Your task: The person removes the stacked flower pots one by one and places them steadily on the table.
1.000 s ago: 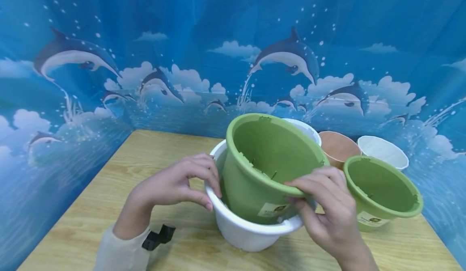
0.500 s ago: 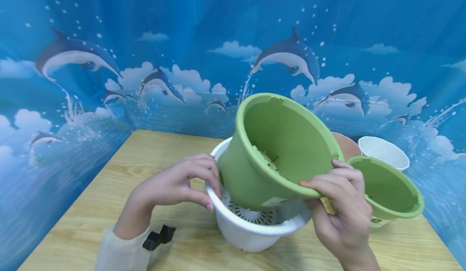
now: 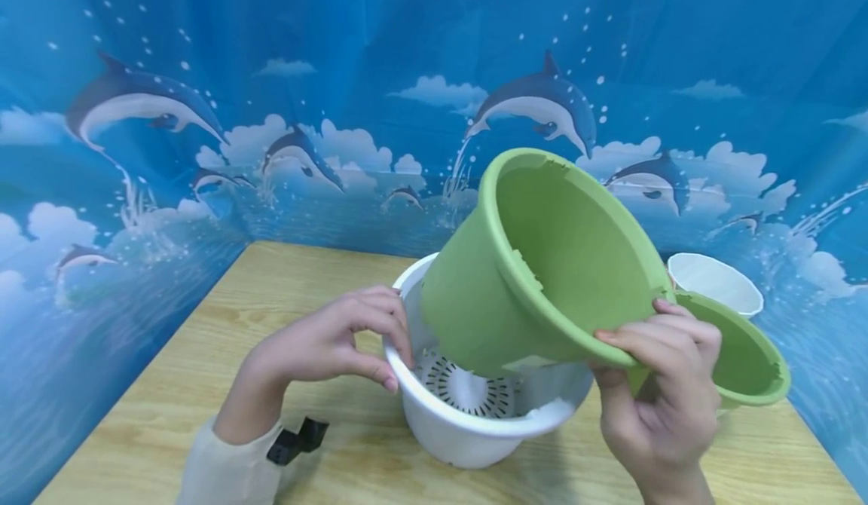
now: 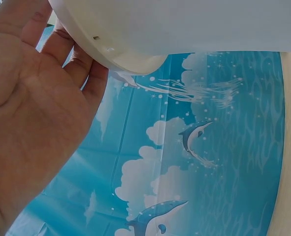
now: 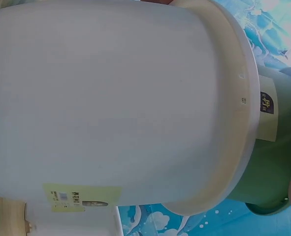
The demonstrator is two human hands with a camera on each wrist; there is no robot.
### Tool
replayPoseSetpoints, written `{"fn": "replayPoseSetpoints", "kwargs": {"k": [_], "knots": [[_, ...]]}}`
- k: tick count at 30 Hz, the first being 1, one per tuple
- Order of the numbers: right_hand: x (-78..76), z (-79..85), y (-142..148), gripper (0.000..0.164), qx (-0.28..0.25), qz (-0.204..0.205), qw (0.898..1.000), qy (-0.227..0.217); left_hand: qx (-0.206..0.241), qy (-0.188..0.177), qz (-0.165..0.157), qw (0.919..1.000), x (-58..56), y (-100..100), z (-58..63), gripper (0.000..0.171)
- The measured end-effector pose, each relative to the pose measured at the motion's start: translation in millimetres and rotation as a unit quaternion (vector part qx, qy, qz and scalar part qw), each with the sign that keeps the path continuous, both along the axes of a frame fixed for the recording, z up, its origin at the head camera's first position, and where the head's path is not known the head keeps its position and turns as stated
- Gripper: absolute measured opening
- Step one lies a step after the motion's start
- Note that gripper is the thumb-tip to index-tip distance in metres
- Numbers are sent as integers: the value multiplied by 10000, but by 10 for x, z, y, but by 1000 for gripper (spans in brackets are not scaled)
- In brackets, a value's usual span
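Note:
My left hand [image 3: 332,343] grips the left rim of a white flowerpot [image 3: 461,445], fingers over the edge and thumb outside. Slots show in its base. In the left wrist view, the fingers of the left hand [image 4: 42,98] hook over the white pot's rim [image 4: 130,64]. My right hand [image 3: 667,384] holds a green flowerpot [image 3: 468,294] by its near right rim, thumb underneath. This pot is tilted, mouth toward the right, its lower part still over the white pot. The right wrist view shows the white pot's side [image 5: 111,98] hiding most of the green pot [image 5: 283,147].
Another green flowerpot [image 3: 753,354] stands at the right, partly behind my right hand. A white pot [image 3: 715,283] is at the back right. Wooden tabletop [image 3: 325,430] lies beneath, with a dolphin-print curtain [image 3: 339,113] behind it. A black clip [image 3: 298,441] is on the left sleeve.
My right hand has raised the green flowerpot out of the white one, up and rightward, tilting it more. The slotted base has come into view. My left hand has stayed on the white rim.

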State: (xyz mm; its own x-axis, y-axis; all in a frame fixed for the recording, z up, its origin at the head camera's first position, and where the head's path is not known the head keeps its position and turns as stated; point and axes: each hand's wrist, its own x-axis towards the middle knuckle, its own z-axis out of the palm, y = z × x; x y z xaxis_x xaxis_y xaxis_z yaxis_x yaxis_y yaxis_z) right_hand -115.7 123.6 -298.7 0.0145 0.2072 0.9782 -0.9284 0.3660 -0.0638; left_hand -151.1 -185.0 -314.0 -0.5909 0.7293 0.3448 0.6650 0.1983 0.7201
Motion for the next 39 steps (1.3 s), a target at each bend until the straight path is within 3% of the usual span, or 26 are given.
{"fn": "replayPoseSetpoints", "kwargs": {"k": [8, 17, 33, 39], "knots": [[12, 56, -20, 34, -565, -12, 9984, -15, 5, 2, 5, 10000, -8, 6, 6, 20], [-24, 47, 15, 36, -1474, -122, 9883, 378, -3, 38, 22, 10000, -15, 15, 12, 19], [21, 138, 82, 40, -2107, 243, 9766, 341, -94, -43, 122, 9999, 13, 7, 38, 18], [25, 193, 127, 45, -2272, 135, 9731, 370, -145, 90, 125, 9998, 38, -18, 55, 17]]}}
